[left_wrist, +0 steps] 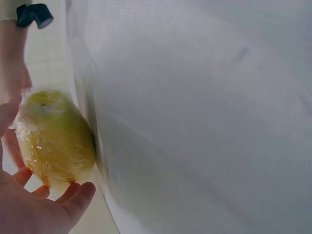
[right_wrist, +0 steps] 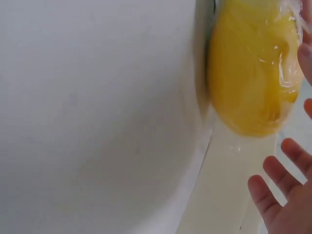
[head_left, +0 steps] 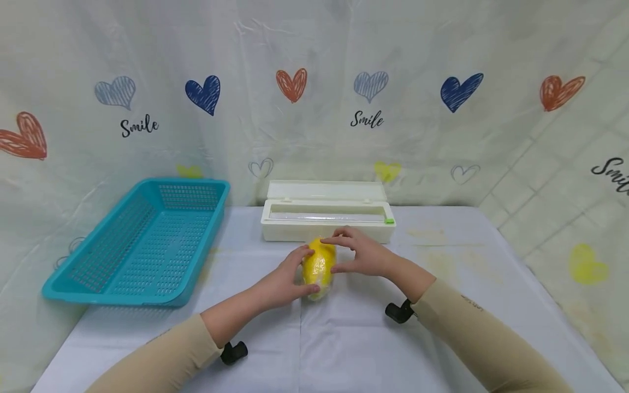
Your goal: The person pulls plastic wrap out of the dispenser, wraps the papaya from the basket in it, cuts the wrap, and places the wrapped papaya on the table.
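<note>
A yellow mango-like fruit (head_left: pixel 318 266), wrapped in shiny clear film, sits at the middle of the white table. My left hand (head_left: pixel 282 281) holds it from the left, fingertips on its far side and thumb near its close end. In the left wrist view that hand's fingers curl at the wrapped fruit (left_wrist: pixel 58 139). On the other side, my right hand (head_left: pixel 366 255) is spread beside the fruit, with its thumb and a fingertip close to the film. The right wrist view shows several fingers (right_wrist: pixel 278 178) apart from the fruit (right_wrist: pixel 253 68).
Behind the fruit stands a white cling-film dispenser (head_left: pixel 326 232), its lid up and a film roll inside. To the left lies a turquoise plastic basket (head_left: pixel 179 297). A curtain (head_left: pixel 324 43) printed with hearts hangs behind the table (head_left: pixel 344 349).
</note>
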Demonstrator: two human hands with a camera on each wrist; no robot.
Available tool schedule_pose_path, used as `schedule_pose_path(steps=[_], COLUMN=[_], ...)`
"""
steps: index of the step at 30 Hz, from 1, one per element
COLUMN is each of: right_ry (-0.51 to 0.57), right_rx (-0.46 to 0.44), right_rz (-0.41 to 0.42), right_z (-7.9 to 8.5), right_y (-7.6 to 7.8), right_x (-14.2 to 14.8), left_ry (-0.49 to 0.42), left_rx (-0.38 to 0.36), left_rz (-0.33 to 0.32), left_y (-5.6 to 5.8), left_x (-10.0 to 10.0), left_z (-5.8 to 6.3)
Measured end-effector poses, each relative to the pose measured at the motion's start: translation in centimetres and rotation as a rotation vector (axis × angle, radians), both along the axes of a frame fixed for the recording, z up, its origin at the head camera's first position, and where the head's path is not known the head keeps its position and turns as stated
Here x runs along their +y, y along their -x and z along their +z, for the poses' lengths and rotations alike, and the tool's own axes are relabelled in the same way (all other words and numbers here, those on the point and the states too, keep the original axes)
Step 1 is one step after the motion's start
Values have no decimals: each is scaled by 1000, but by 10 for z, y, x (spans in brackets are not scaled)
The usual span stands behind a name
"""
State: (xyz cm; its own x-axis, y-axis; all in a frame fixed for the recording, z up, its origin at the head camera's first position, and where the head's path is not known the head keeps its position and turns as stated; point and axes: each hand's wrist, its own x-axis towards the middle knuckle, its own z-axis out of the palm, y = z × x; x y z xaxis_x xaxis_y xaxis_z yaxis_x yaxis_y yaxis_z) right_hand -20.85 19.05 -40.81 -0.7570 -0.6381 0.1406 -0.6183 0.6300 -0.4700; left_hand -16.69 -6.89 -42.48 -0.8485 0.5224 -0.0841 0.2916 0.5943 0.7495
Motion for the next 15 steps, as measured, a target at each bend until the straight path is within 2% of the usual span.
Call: schedule_pose_path(steps=[6,11,15], right_ry=[-76,-114,-147], right_rx=[1,-8,32], right_rz=[29,14,8], right_z=[-1,-1,0], right_y=[12,14,15], right_x=[-1,-1,-2], left_ry=[-34,-46,-29], left_rx=[-49,-89,-102], left_rz=[-21,-49,-70], left_y=[4,9,14], left_x=[0,-3,-6], left_z=[-5,-9,-9])
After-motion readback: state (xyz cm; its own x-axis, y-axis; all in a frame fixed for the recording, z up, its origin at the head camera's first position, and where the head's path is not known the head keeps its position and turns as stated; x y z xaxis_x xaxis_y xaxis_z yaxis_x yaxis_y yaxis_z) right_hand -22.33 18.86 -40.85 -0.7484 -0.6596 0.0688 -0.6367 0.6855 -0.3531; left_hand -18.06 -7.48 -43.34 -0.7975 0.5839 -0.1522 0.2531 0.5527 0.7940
